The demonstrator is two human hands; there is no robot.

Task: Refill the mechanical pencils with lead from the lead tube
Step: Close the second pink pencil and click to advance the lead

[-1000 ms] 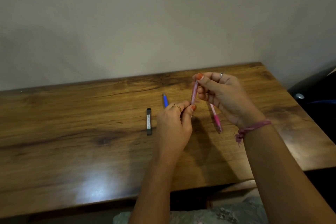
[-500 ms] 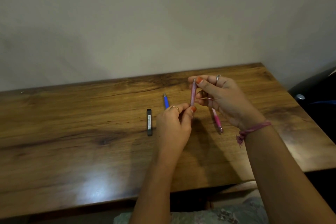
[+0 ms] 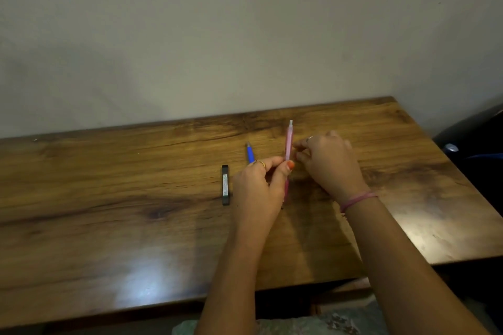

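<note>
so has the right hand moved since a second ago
Yes. The right hand has let go of the pink pencil's top and dropped toward the table; its knuckles now sit below the pencil tip, which the left hand holds.

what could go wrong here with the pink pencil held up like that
The left hand pinches the slim pink mechanical pencil upright near its middle; it could tip or slip. The right hand hides whatever its fingers hold, perhaps a small part easily dropped. The black rectangular lead tube lies leftward, needing a reach.
</note>
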